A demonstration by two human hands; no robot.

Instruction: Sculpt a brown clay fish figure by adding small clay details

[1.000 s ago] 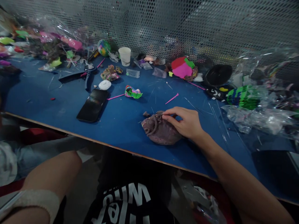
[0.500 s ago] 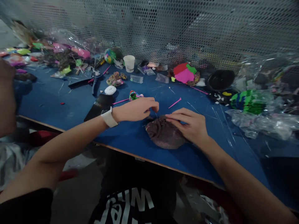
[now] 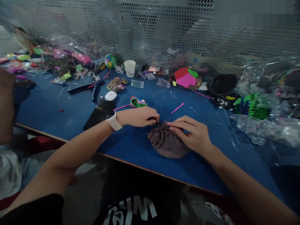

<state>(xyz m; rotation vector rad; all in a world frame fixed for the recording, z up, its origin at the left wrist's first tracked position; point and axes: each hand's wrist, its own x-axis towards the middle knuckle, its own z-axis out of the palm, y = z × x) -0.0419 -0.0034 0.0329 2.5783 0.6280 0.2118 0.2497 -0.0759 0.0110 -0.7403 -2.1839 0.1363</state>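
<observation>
A dark brown-purple clay piece (image 3: 172,147) with coiled strips on its left part lies on the blue table near the front edge. My left hand (image 3: 140,116), with a white-banded watch on the wrist, is at the upper left of the clay, its fingers curled down; whatever they hold is hidden. My right hand (image 3: 193,131) rests at the clay's upper right side, thumb and forefinger closed together on its top edge. Behind the clay lies a pink plastic tool (image 3: 177,108). A multicoloured clay lump (image 3: 137,102) sits beyond my left hand.
Left of my hands are a black phone (image 3: 99,114), a white case (image 3: 111,96) and pliers (image 3: 95,89). A paper cup (image 3: 129,68), a black bowl (image 3: 223,83) and crumpled plastic (image 3: 269,128) stand farther back or right. Another person's arm (image 3: 6,106) is at far left.
The view has shifted slightly, so the table things appear lower. My left hand has come down closer to the clay's top edge. My right hand stays on the clay.
</observation>
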